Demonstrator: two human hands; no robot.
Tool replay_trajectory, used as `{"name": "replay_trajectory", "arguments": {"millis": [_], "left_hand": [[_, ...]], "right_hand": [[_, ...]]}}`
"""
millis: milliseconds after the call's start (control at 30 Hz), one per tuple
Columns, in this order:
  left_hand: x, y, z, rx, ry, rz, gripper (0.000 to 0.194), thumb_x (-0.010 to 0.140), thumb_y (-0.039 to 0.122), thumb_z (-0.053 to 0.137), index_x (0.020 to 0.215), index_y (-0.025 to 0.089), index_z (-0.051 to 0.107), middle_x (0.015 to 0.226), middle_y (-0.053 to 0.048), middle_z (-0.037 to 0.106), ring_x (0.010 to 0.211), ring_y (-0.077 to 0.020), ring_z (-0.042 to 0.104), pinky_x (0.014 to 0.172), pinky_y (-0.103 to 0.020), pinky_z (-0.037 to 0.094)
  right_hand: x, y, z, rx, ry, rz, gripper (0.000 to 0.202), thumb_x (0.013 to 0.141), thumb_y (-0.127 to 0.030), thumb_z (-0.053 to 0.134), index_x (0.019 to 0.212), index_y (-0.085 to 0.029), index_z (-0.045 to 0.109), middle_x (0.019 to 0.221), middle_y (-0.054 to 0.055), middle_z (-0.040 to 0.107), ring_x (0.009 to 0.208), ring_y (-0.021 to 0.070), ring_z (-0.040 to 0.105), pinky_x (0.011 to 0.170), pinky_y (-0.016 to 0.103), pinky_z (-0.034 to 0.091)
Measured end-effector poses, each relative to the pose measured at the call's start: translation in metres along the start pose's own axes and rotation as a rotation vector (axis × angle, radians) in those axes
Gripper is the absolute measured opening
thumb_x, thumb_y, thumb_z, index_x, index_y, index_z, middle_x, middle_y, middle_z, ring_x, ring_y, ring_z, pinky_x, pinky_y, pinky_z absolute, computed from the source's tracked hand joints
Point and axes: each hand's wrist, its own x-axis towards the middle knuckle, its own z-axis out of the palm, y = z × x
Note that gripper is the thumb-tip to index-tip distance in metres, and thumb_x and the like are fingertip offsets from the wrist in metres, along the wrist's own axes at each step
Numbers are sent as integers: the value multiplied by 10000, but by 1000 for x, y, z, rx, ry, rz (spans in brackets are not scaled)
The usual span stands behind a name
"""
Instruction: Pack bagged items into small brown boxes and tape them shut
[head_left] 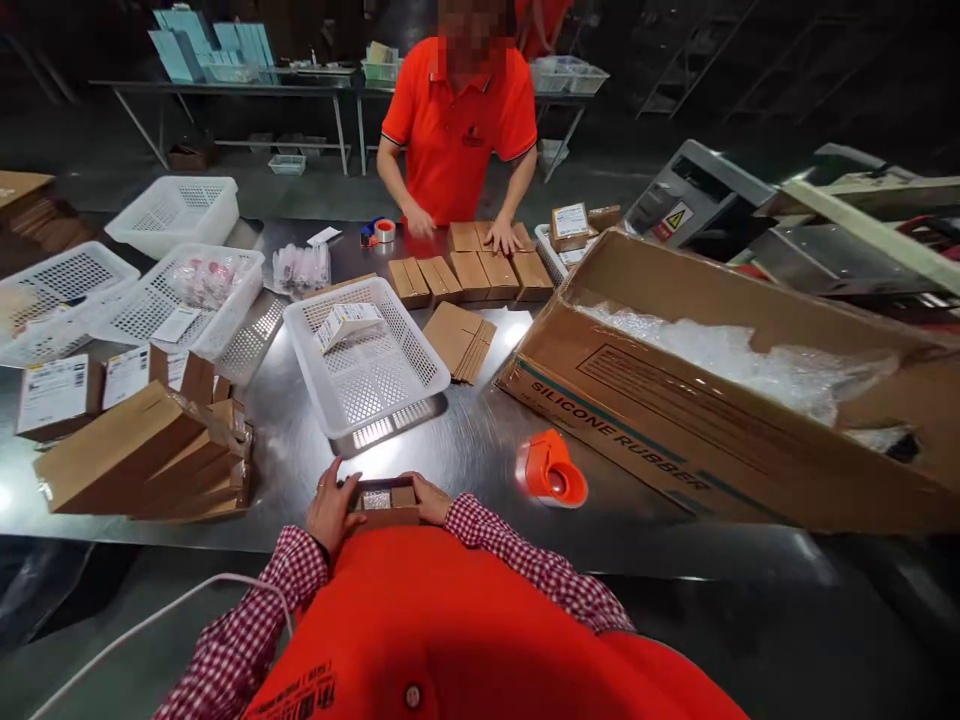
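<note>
A small open cardboard box (386, 517) stands at the table's near edge, close against my red shirt. Its inside shows a bubble-wrapped item (376, 499) and a brown cardboard piece beside it. My left hand (331, 508) is closed on the box's left side, thumb and fingers at its rim. On the right side, my right hand (429, 498) grips the end wall, with some of its fingers hidden. Just beyond the box is a white perforated basket (311, 375) with a labelled white packet (349, 322) in it. An orange tape dispenser (553, 470) lies to the right.
Stacked cardboard boxes (142, 450) stand at the left, near several white baskets (180, 215). A large carton (622, 400) holding bubble wrap (720, 350) covers the right side. Across the table, a co-worker (461, 140) touches a row of small boxes (472, 275). Flat cardboard pieces (457, 338) lie mid-table.
</note>
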Motion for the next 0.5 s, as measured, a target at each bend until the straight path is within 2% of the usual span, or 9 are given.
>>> {"name": "replay_trajectory", "arguments": {"millis": [67, 100, 133, 200, 267, 333, 400, 467, 500], "left_hand": [[-4, -11, 11, -76, 4, 47, 428, 739, 304, 670, 1163, 267, 632, 1444, -98, 429, 1334, -336, 401, 1071, -521, 379], [-8, -18, 18, -141, 28, 48, 384, 770, 363, 634, 1142, 267, 650, 1423, -97, 461, 1336, -331, 408, 1091, -523, 355], [-13, -25, 25, -207, 65, 27, 381, 793, 427, 595, 1128, 261, 665, 1418, -102, 469, 1347, -333, 397, 1108, -523, 331], [-22, -35, 39, -315, 154, -63, 457, 809, 535, 530, 1101, 224, 693, 1460, -124, 420, 1381, -351, 349, 1130, -518, 295], [-26, -39, 48, -388, 200, -153, 519, 811, 590, 496, 1075, 197, 709, 1498, -132, 374, 1381, -355, 353, 1135, -512, 288], [-23, -38, 54, -446, 228, -200, 511, 813, 596, 492, 1054, 204, 716, 1494, -118, 395, 1353, -335, 402, 1135, -504, 295], [-12, -34, 57, -502, 268, -208, 475, 818, 572, 495, 1027, 210, 720, 1471, -102, 438, 1336, -314, 430, 1136, -489, 301], [2, -31, 59, -550, 305, -212, 444, 814, 543, 500, 981, 198, 724, 1437, -103, 483, 1317, -308, 452, 1134, -478, 309], [9, -30, 59, -576, 312, -217, 428, 807, 528, 506, 962, 192, 722, 1418, -105, 503, 1306, -306, 465, 1132, -475, 314]], "right_hand": [[-12, -1, -11, -53, 31, -9, 495, 841, -285, 584, 1309, -177, 466, 1325, 129, 525, 1206, 255, 522, 1046, 433, 407], [-22, 0, -19, -98, 113, 12, 453, 872, -274, 529, 1314, -197, 472, 1348, 119, 514, 1249, 252, 488, 1077, 441, 377], [-34, 2, -29, -156, 238, 60, 428, 899, -274, 474, 1320, -202, 474, 1365, 121, 500, 1284, 256, 453, 1099, 453, 348], [-62, 11, -54, -292, 560, 246, 450, 927, -317, 406, 1346, -158, 455, 1368, 178, 469, 1312, 302, 409, 1108, 500, 313], [-90, 27, -80, -406, 769, 481, 586, 902, -386, 460, 1387, -65, 393, 1331, 272, 446, 1292, 392, 405, 1069, 569, 314], [-111, 46, -98, -450, 812, 672, 742, 846, -422, 544, 1415, 3, 326, 1279, 343, 440, 1232, 468, 445, 984, 618, 360], [-125, 66, -106, -434, 808, 773, 783, 837, -422, 536, 1440, 4, 276, 1241, 365, 453, 1155, 491, 508, 897, 634, 406], [-134, 84, -107, -408, 785, 761, 745, 880, -393, 421, 1478, -18, 183, 1202, 349, 493, 1098, 470, 561, 860, 646, 419], [-138, 91, -108, -387, 747, 703, 735, 897, -372, 357, 1493, -19, 111, 1173, 334, 522, 1075, 456, 582, 858, 655, 417]]}}
